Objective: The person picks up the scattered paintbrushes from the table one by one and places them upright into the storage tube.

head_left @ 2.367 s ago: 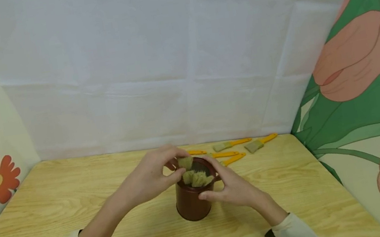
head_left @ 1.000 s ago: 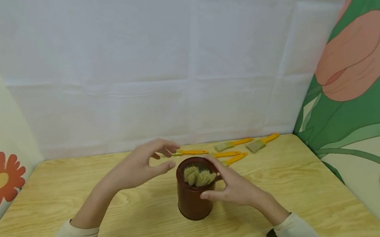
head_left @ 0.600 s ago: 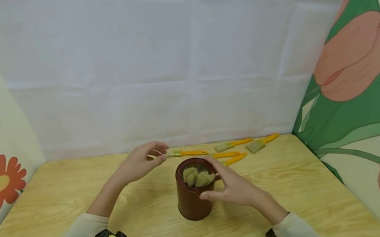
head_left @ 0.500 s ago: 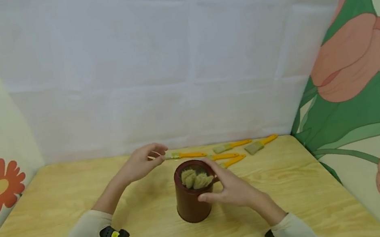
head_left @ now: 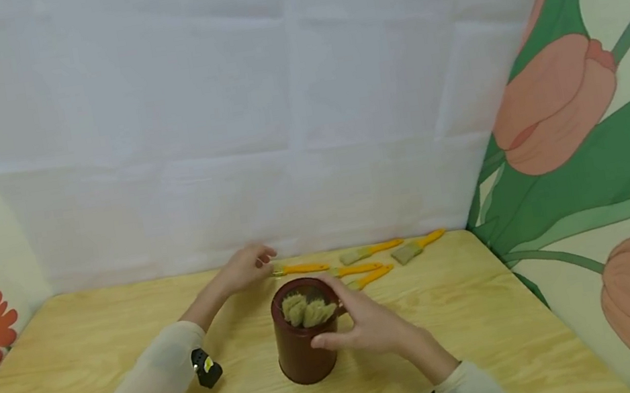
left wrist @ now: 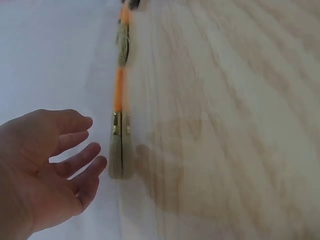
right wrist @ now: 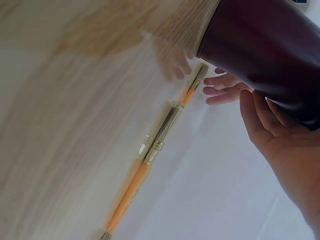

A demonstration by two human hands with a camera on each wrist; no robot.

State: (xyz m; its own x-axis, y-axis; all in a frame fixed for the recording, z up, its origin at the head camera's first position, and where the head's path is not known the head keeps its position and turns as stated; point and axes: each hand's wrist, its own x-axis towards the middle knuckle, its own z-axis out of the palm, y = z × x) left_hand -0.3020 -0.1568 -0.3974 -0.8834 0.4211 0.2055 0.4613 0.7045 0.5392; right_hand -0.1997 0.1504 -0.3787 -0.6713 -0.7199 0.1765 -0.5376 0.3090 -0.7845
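Note:
A dark red mug [head_left: 307, 357] stands upright on the table with several paintbrushes in it, their pale bristles [head_left: 307, 309] up at its mouth. My right hand [head_left: 367, 326] holds the mug by its right side, thumb in front and fingers behind; the right wrist view shows those fingers against the mug's wall [right wrist: 270, 45]. At the back of the table, my left hand [head_left: 243, 270] is by the bristle end of an orange-handled paintbrush [head_left: 304, 268]. The left wrist view shows its fingers loosely bent, just apart from that brush's bristles [left wrist: 116, 155], holding nothing.
Behind and right of the mug lie more orange-handled paintbrushes: one [head_left: 372, 277] close to the mug, one [head_left: 356, 270] just beyond it, and two farther right, a brush [head_left: 372, 252] and another brush [head_left: 418, 247]. A white sheet [head_left: 168, 198] hangs behind the wooden table [head_left: 100, 351].
At first my left hand held a paintbrush at the mug's mouth. It let go, then moved left and back to the lying brush. My right hand stayed on the mug; the head view shifted.

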